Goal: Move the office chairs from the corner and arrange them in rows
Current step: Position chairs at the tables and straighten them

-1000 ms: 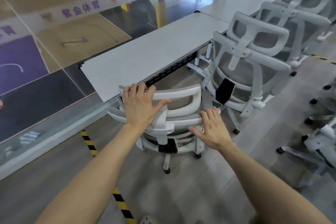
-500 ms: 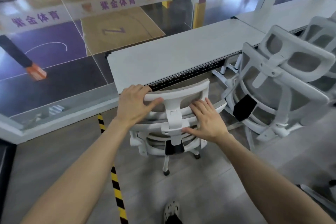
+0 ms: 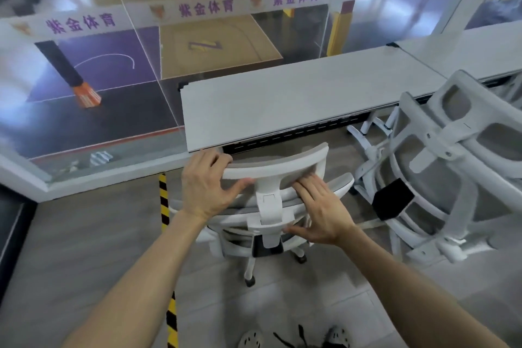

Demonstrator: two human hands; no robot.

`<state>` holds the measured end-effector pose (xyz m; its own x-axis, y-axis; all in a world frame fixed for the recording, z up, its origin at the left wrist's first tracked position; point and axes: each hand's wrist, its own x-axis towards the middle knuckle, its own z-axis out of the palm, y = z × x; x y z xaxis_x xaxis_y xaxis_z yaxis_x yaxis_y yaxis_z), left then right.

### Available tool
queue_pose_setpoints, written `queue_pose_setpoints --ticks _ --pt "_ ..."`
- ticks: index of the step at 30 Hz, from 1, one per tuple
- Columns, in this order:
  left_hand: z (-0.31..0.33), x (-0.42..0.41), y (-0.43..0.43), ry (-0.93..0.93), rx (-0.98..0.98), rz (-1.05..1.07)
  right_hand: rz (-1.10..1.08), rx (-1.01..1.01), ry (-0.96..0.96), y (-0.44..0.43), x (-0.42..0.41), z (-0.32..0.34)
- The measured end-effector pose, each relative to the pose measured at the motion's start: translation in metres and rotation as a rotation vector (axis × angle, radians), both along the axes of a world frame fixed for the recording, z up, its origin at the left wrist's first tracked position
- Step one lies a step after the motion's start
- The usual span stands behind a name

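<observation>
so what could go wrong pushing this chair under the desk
1. The headrest is near the desk edge. The left hand, curled over its end, might get pinched there.
2. The right hand only presses flat on the chair back with no grip, so the chair may swivel off line.
3. The next chair sits close on the right, so wheels could tangle.

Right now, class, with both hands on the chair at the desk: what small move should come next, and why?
Probably a short, straight push toward the desk. The left hand grips the headrest, the right hand lies flat on the backrest, and the chair faces the desk squarely. A second chair stands close on the right, so avoid drifting that way.
</observation>
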<state>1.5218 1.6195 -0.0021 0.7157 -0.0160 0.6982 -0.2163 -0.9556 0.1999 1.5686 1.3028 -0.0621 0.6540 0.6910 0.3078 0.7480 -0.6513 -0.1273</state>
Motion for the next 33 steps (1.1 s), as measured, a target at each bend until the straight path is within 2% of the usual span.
queue_pose_setpoints --ticks 5,13,21,28,33 --pt "-0.002 -0.011 -0.035 0.022 0.104 0.087 0.106 -0.015 -0.014 -0.014 0.028 -0.011" --pt "-0.004 -0.016 -0.095 0.005 0.005 0.281 0.204 0.013 0.012 -0.047 0.052 -0.019" --pt "-0.011 -0.018 -0.123 -0.051 0.004 0.312 0.206 0.006 -0.002 -0.076 0.049 -0.022" --pt "-0.010 -0.022 -0.121 -0.020 0.008 0.309 0.175 -0.038 -0.004 -0.076 0.041 -0.017" --pt "-0.012 -0.017 -0.124 -0.051 0.000 0.282 0.156 0.009 0.012 -0.079 0.036 -0.017"
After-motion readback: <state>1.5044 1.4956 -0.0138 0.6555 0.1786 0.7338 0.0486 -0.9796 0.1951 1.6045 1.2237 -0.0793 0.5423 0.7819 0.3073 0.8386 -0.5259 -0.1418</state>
